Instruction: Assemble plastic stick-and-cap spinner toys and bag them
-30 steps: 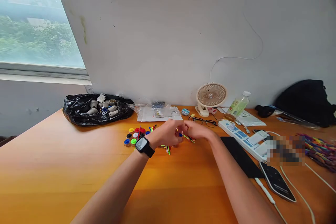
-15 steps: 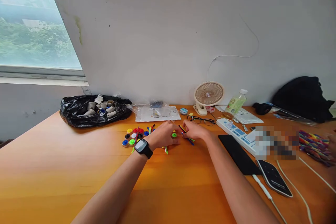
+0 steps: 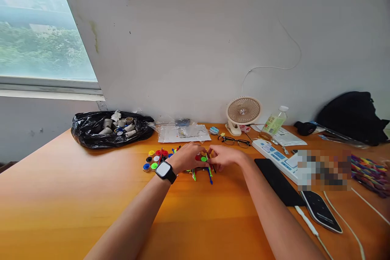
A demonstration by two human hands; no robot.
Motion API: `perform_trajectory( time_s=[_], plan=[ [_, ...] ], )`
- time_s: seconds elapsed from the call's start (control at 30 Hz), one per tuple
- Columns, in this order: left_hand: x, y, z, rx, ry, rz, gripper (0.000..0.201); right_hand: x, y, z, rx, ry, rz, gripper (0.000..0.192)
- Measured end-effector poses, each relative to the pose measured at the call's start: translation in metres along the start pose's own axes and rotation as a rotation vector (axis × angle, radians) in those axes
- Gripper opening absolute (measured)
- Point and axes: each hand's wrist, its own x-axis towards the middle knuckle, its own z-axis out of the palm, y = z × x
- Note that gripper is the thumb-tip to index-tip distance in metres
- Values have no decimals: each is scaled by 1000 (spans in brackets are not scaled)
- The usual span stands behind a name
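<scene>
My left hand, with a black watch on the wrist, is curled with its thumb and fingers around a small round green-topped piece. Facing it, my right hand pinches a thin dark stick close to that piece. A blue arrow-tipped stick points toward me below the fingertips. Under my left hand a green arrow-tipped stick pokes out. Left of it sit several round pieces with coloured tops, including a blue one and a yellow one; a red stick lies across them.
A black plastic bag holding cardboard tubes stands at the back left. Behind my hands are a clear plastic packet, eyeglasses and a small fan. To the right lie a power strip, a black pouch and a phone.
My right hand has come slightly lower and nearer the left. The sticks by its fingertips have swung from slanting right to pointing more toward me. The green-topped piece stays in place.
</scene>
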Motion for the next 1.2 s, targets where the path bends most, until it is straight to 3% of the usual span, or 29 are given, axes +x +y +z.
perform_trajectory(
  time_s=[0.1, 0.2, 0.3, 0.37, 0.43, 0.53, 0.7, 1.03, 1.2],
  plan=[
    [1, -1, -16, -23, 34, 22, 47, -4, 0, -8, -51, 148, -53, 22],
    [-8, -10, -52, -56, 174, -10, 45, -8, -2, -10, -77, 410, -236, 27],
    [-35, -25, -87, -35, 372, -126, 42, -12, -6, 1, -104, 722, -428, 38],
    [-60, -36, -93, 32, 407, -174, 45, -13, -10, 17, -140, 829, -462, 48],
    [-86, -44, -83, 91, 369, -211, 50, -11, -13, 38, -191, 832, -470, 55],
    [-117, -50, -51, 151, 279, -279, 60, -5, -13, 70, -273, 719, -440, 64],
    [-135, -50, -14, 231, 214, -272, 63, 5, -2, 100, -360, 533, -345, 73],
    [-131, -42, -9, 273, 222, -328, 53, 5, 1, 105, -384, 553, -340, 77],
    [-132, -41, -13, 213, 290, -317, 49, 3, -1, 105, -394, 604, -383, 73]
  ],
)
